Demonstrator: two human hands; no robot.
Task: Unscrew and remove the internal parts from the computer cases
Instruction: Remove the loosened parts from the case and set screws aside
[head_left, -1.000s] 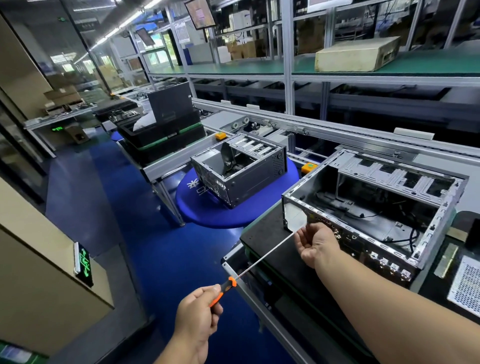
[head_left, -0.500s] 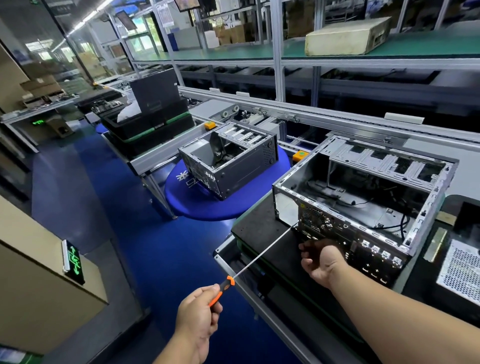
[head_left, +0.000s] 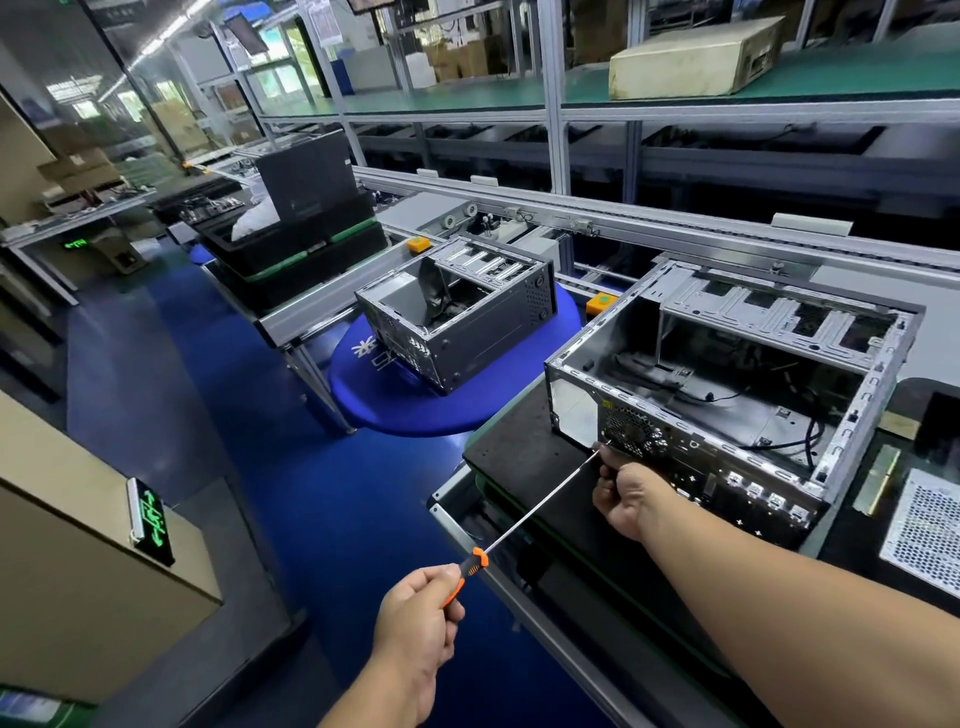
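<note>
The near computer case lies open-side up on a black mat on the worktop. The left hand grips the orange-and-black handle of a long screwdriver. The right hand, fingers curled, pinches the shaft near the tip, which meets the rear panel of the case just below the fan grille. A second open case sits farther back on a blue round pad.

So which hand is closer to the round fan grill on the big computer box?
The right hand: it sits just below the fan grill, its fingers at the screwdriver tip. The left hand is far back, gripping the orange handle.
</note>
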